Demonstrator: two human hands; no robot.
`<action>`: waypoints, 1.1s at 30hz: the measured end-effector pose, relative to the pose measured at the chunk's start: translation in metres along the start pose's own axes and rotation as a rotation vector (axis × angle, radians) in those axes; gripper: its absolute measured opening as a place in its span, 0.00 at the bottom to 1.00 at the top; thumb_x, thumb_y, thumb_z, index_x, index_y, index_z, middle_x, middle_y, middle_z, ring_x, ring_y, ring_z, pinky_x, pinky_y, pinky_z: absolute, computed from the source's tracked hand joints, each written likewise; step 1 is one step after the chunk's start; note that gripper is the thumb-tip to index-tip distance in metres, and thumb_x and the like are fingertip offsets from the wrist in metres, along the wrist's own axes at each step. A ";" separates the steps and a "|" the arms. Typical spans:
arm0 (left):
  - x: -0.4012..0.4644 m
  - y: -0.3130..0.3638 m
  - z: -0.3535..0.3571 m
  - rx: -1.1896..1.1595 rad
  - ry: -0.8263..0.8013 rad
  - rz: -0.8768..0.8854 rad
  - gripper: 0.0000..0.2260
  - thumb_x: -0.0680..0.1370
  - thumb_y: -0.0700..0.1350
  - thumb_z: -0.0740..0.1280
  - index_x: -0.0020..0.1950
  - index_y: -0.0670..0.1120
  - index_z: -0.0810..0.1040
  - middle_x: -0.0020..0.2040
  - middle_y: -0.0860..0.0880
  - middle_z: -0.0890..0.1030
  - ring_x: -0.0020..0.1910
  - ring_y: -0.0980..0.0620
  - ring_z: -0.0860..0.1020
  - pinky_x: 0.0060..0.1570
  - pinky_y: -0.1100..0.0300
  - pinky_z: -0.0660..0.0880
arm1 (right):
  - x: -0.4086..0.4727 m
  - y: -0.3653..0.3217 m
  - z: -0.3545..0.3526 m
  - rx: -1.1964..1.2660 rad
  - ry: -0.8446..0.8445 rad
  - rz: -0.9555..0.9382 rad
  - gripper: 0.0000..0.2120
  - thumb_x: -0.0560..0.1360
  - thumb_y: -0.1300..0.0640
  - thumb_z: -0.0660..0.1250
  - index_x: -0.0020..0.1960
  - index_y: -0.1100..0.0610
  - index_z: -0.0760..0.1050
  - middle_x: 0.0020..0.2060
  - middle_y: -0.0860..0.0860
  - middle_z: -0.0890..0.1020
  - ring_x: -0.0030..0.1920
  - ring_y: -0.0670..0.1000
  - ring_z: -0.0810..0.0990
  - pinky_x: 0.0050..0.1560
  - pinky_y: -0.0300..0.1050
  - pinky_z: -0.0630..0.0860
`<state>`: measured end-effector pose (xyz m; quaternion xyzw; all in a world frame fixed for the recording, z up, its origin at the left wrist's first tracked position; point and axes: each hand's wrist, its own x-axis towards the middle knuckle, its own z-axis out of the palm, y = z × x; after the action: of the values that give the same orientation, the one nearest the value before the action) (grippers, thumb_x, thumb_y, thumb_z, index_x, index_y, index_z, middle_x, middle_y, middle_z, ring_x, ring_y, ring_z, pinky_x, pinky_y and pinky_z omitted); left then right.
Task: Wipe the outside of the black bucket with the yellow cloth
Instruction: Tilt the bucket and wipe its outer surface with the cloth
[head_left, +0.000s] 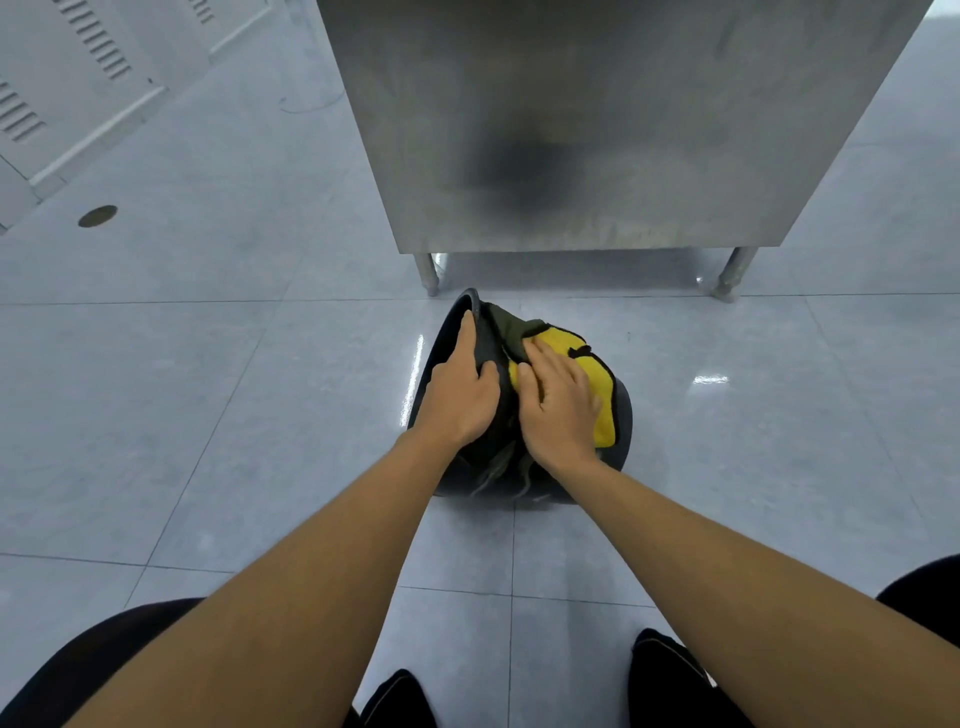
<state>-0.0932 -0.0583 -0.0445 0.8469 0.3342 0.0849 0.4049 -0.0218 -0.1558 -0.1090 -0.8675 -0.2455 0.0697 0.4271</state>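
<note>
Head view shows our left hand (460, 387) gripping the rim of the black bucket (621, 415) tipped on the floor (208, 389), right hand (558, 402) flat on the yellow cloth (600, 384); we should press firmly, overlapping strokes.

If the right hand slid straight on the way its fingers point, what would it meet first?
Probably more of the yellow cloth under the right hand, then a darker green fold near the black bucket rim; depth is unclear.

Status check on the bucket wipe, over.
Left hand gripping the rim of the black bucket, tipped on the floor. Right hand pressing the yellow cloth flat on its outside. Nothing in the way.
</note>
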 end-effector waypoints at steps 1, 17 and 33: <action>0.001 -0.001 0.000 0.000 0.010 0.011 0.30 0.83 0.45 0.56 0.82 0.55 0.45 0.46 0.44 0.79 0.44 0.44 0.80 0.50 0.46 0.78 | 0.001 0.006 -0.002 -0.016 -0.004 0.050 0.22 0.85 0.44 0.51 0.77 0.43 0.66 0.77 0.41 0.67 0.77 0.49 0.60 0.75 0.60 0.57; 0.000 -0.005 -0.005 -0.110 0.070 -0.008 0.27 0.77 0.42 0.60 0.75 0.54 0.60 0.48 0.48 0.81 0.44 0.50 0.80 0.48 0.49 0.79 | -0.004 -0.026 0.013 0.115 -0.005 -0.034 0.24 0.81 0.50 0.52 0.76 0.49 0.69 0.75 0.44 0.70 0.75 0.48 0.63 0.74 0.55 0.57; 0.004 -0.003 -0.004 0.101 0.063 0.011 0.29 0.83 0.46 0.58 0.81 0.59 0.49 0.46 0.43 0.83 0.40 0.45 0.81 0.45 0.45 0.81 | 0.011 0.048 -0.004 -0.135 0.004 0.165 0.24 0.84 0.43 0.49 0.77 0.48 0.66 0.77 0.49 0.68 0.78 0.56 0.61 0.77 0.53 0.55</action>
<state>-0.0930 -0.0520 -0.0448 0.8649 0.3459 0.0968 0.3506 0.0073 -0.1780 -0.1431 -0.9117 -0.1765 0.0860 0.3609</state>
